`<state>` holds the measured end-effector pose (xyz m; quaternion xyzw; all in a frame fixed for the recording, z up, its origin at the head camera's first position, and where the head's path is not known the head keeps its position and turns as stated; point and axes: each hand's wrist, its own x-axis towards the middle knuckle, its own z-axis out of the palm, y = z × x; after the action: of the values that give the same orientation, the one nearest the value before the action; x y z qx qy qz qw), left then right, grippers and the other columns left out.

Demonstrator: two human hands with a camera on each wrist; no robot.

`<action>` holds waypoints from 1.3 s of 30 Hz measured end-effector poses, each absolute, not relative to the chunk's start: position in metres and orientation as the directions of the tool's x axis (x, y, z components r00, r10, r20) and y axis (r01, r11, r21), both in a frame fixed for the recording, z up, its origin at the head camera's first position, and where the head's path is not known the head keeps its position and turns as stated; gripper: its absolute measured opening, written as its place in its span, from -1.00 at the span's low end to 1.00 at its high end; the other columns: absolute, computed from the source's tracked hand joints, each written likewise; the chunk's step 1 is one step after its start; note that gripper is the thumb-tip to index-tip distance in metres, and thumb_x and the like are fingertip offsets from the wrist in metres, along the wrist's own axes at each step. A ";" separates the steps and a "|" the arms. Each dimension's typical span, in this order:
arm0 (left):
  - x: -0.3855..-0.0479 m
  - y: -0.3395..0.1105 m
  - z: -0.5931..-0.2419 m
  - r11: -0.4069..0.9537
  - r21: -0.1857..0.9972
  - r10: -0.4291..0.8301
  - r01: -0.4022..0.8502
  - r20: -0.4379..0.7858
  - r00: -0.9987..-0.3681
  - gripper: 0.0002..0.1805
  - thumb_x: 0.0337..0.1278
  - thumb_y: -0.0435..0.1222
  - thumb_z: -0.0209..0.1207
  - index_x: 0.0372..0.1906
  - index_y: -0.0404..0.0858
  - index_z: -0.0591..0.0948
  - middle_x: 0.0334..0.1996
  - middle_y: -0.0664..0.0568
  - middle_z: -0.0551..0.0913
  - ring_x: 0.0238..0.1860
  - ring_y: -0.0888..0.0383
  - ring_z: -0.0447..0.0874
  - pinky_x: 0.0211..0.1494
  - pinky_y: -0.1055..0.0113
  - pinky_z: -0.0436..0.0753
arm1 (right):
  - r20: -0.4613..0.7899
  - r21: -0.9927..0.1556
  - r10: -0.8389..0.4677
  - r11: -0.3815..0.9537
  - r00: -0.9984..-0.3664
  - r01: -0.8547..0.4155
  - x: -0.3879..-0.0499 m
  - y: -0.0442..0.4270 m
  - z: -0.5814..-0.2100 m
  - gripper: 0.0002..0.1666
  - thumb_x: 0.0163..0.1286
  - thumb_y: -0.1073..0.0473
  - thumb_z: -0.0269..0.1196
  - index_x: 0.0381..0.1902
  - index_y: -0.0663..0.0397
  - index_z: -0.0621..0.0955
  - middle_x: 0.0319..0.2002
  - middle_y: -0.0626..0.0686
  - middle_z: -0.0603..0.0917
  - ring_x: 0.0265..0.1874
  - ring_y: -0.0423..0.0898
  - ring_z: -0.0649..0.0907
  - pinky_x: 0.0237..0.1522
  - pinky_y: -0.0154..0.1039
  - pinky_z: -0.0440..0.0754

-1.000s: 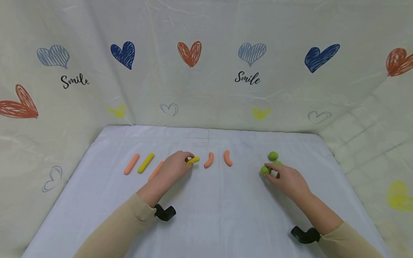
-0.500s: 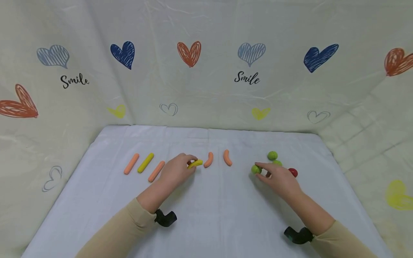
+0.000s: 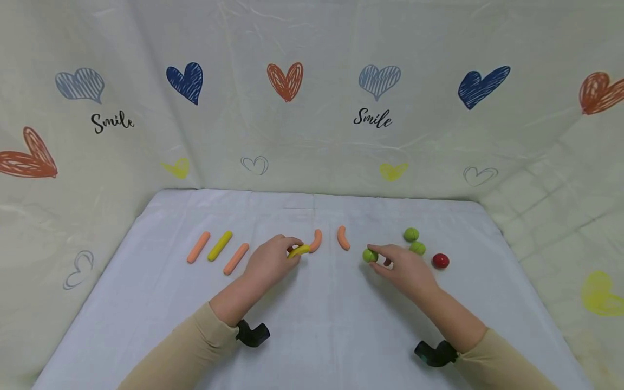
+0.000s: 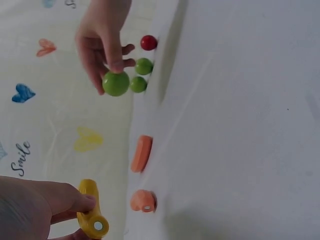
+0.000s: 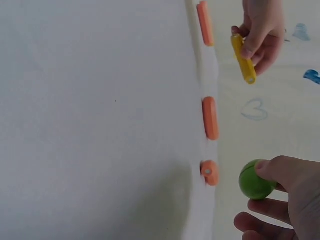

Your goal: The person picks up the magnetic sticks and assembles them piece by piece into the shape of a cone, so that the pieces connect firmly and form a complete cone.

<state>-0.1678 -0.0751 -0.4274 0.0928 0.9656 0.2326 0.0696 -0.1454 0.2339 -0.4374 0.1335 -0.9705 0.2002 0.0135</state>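
My left hand pinches a short curved yellow rod between thumb and fingers, held above the white cloth. A pale round disc shows in the end of this yellow rod in the left wrist view. Across from it, my right hand grips a green ball by thumb and fingertips, also raised off the surface. Rod and ball are apart, with a gap between the hands. Two curved orange rods lie just beyond: one by the left fingertips, the other between the hands.
To the left lie a straight orange rod, a yellow rod and another orange rod. Behind the right hand sit two green balls and a red ball. A heart-printed sheet hangs at the back.
My right hand has carried the green ball leftward, off the other balls, uncovering the red one. The left hand has shifted slightly right with the yellow rod, uncovering a straight orange rod.
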 end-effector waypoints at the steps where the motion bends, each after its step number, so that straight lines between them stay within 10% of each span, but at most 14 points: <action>1: -0.168 -0.074 -0.428 0.874 0.463 0.214 0.149 -0.090 -0.973 -0.64 0.22 -0.15 0.32 0.13 0.07 0.67 -0.15 0.12 0.61 -0.37 0.21 0.53 -0.35 0.35 0.52 | 0.087 -0.387 -0.262 0.880 -0.961 -0.275 -0.145 0.232 -0.438 -0.45 0.28 0.06 0.41 0.23 -0.08 0.62 -0.03 0.00 0.72 -0.28 -0.10 0.62 -0.48 -0.34 0.51; 39: -0.152 -0.052 -0.426 0.832 0.468 0.344 0.297 -0.015 -0.939 -0.65 0.20 -0.17 0.35 0.09 0.00 0.69 -0.23 0.12 0.61 -0.37 0.24 0.57 -0.31 0.36 0.56 | 0.260 -0.408 -0.415 0.771 -0.872 -0.489 -0.147 0.168 -0.440 -0.50 0.20 0.08 0.48 0.12 -0.04 0.70 -0.16 -0.12 0.75 -0.39 -0.14 0.64 -0.38 -0.34 0.56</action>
<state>-0.1522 -0.0525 -0.4257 0.1678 0.9559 0.2361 0.0494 -0.1466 0.1680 -0.4400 0.2411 -0.9378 0.2375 0.0778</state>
